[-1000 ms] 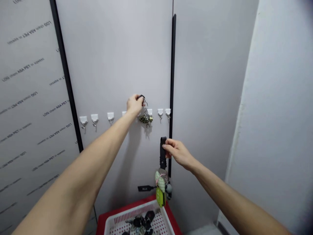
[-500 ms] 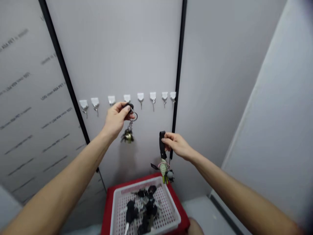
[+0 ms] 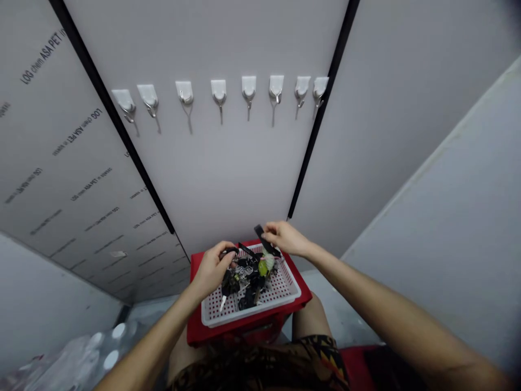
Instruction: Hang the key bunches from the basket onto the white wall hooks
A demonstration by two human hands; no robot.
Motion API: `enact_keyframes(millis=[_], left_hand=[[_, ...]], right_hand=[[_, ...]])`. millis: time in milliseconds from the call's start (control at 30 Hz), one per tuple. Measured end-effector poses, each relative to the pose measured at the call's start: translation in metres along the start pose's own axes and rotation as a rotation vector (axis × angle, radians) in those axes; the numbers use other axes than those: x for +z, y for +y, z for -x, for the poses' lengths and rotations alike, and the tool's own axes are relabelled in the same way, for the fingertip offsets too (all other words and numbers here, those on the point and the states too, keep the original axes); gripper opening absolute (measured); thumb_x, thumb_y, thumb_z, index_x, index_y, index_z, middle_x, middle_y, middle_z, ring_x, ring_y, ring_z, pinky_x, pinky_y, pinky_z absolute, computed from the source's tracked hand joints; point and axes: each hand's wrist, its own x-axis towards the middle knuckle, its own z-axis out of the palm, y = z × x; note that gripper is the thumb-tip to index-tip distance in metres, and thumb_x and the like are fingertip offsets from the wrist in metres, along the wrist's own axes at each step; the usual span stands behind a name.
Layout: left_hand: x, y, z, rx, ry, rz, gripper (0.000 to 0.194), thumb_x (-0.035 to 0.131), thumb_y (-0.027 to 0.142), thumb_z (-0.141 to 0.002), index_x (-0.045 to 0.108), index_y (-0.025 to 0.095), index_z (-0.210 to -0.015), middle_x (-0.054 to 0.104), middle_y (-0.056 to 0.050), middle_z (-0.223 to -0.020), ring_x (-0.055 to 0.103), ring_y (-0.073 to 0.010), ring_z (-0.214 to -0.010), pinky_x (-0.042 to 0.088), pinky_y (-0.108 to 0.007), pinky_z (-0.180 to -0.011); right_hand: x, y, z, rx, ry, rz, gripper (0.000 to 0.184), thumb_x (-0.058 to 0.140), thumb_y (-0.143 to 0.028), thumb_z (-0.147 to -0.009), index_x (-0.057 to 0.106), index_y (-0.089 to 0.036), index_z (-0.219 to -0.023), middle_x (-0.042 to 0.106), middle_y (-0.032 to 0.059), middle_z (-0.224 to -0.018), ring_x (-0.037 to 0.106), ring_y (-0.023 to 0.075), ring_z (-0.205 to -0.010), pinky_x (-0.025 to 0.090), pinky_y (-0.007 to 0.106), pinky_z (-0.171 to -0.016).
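Note:
My left hand [image 3: 214, 267] is closed on a bunch of keys [image 3: 232, 283] by its dark fob, low over the left side of a white perforated basket [image 3: 211, 319]. My right hand [image 3: 285, 237] pinches the black strap [image 3: 264, 239] of a second keychain at the basket's far right corner. Its pale green and yellow-green charms [image 3: 266, 263] hang down among the keys inside. Several more black-headed keys [image 3: 247, 298] lie piled in the basket. Where the held keys end and the pile begins is hard to make out.
The basket stands on a red stool [image 3: 197, 331] between my knees. Several white adhesive hooks [image 3: 218, 92] run in a row along the grey wall panel ahead, with nothing hanging on them. Clear bottles with white caps [image 3: 119, 330] stand at lower left.
Both hands have come down from in front of the wall, bringing the two keychains to the basket. My view has tilted down, showing the stool and my knees.

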Motion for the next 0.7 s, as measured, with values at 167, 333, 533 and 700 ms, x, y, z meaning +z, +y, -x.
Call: enact_keyframes(millis=[167,333,533,700], left_hand=[[-0.002,-0.019,0.005,0.025,-0.055,-0.263,0.016,0.036,0.026,-0.068,0.048,0.020,-0.076,0.054,0.001,-0.066,0.050,-0.0116,-0.062,0.037,-0.022,-0.058],[0.000,-0.037,0.010,0.063,-0.248,-0.468,0.014,0.041,0.021,-0.063,0.051,0.020,-0.074,0.055,0.000,-0.076,0.048,-0.0136,-0.073,0.035,-0.023,-0.065],[-0.006,-0.002,-0.018,-0.016,-0.180,-0.256,0.021,0.040,0.035,-0.065,0.050,0.016,-0.064,0.054,-0.001,-0.063,0.048,-0.0114,-0.060,0.034,-0.022,-0.056],[-0.004,0.082,-0.063,-0.084,-0.187,0.392,0.050,0.016,0.053,-0.069,0.035,0.016,-0.042,0.038,0.003,-0.034,0.034,-0.0053,-0.030,0.024,-0.018,-0.036]], right_hand=[[0.016,0.014,0.004,-0.001,-0.025,0.303,0.014,0.041,-0.023,-0.064,0.052,-0.016,-0.060,0.049,-0.0019,-0.051,0.039,0.0066,-0.046,0.026,0.018,-0.045],[0.013,0.022,0.013,0.083,-0.183,0.502,0.015,0.044,-0.027,-0.061,0.053,-0.017,-0.054,0.049,-0.0003,-0.050,0.040,0.0079,-0.047,0.024,0.019,-0.044],[-0.018,0.004,0.006,0.085,-0.093,0.311,0.036,0.040,-0.046,-0.062,0.043,-0.015,-0.043,0.035,-0.0030,-0.038,0.031,0.0058,-0.038,0.022,0.019,-0.040],[-0.049,-0.053,-0.017,-0.057,0.163,-0.549,0.052,0.010,-0.057,-0.068,0.028,-0.017,-0.041,0.029,-0.0043,-0.035,0.026,0.0044,-0.031,0.022,0.019,-0.036]])
